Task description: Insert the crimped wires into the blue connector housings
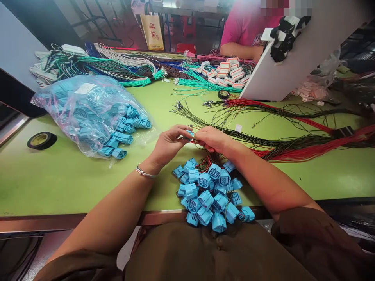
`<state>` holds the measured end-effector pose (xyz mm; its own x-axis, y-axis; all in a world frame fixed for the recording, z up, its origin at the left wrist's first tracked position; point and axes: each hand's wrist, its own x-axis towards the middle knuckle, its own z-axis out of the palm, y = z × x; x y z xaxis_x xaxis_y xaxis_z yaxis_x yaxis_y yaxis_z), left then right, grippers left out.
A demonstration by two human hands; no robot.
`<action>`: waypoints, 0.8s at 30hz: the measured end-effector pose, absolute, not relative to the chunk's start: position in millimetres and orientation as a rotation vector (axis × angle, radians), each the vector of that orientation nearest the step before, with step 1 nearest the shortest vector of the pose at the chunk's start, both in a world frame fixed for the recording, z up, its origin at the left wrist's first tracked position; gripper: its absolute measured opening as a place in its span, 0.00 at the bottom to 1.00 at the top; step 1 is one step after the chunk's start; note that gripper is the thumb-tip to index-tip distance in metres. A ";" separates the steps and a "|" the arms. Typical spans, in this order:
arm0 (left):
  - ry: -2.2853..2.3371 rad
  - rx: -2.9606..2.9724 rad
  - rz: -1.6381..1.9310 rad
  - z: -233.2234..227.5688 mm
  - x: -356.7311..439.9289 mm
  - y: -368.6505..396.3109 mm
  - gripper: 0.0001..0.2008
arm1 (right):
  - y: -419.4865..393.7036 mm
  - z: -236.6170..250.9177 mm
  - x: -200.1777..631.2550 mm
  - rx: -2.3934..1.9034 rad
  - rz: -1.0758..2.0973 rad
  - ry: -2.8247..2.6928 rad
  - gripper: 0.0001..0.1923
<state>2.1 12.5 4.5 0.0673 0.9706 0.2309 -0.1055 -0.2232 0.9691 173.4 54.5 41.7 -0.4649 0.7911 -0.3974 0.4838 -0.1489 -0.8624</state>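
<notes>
A clear plastic bag (pixel 88 109) lies toward the far left of the green bench (pixel 58 175), its mouth facing the centre; it is filled with blue plastic connector housings (pixel 123 128), several spilling out at the open end. A loose pile of the same blue housings, wired with red and dark leads (pixel 211 195), sits at the near edge of the bench, between the forearms.

Just beyond that pile, the left hand (pixel 168 146) and right hand (pixel 211 138) meet. The fingers of both are closed together around one small blue connector (pixel 190 134), mostly hidden by the fingertips; thin wires run from it to the right.

Bundles of black and red wires (pixel 293 144) stretch across the right half of the bench. Green, white and blue wire bundles (pixel 117 66) lie along the far edge. A roll of black tape (pixel 41 140) rests near the left edge. A white board (pixel 293 58) leans at the far right, with white connectors (pixel 230 72) beside it. A person in a pink top (pixel 243 27) sits at the far side.
</notes>
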 end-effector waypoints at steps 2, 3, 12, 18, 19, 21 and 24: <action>1.022 1.372 1.378 4.9 4.5 12.1 0.04 | 53.7 40.4 172.4 -1.426 1.531 -1.946 0.12; 1.019 1.310 1.377 4.9 5.3 11.9 0.05 | 53.1 39.4 172.0 -1.415 1.466 -1.992 0.12; 0.833 0.712 1.329 7.0 -0.1 11.7 0.11 | 51.2 25.6 177.2 -1.200 0.685 -2.117 0.07; 0.820 0.690 1.314 6.0 -0.6 11.6 0.11 | 47.5 24.8 177.9 -1.067 0.325 -2.330 0.08; 0.821 0.692 1.314 6.2 0.1 11.3 0.11 | 47.8 24.6 177.1 -1.103 0.360 -2.320 0.08; 0.825 0.700 1.321 6.7 1.7 10.6 0.11 | 50.1 23.3 175.9 -1.193 0.518 -2.261 0.06; 0.846 0.746 1.336 7.3 3.1 9.8 0.11 | 55.3 21.3 175.3 -1.279 0.783 -2.157 0.07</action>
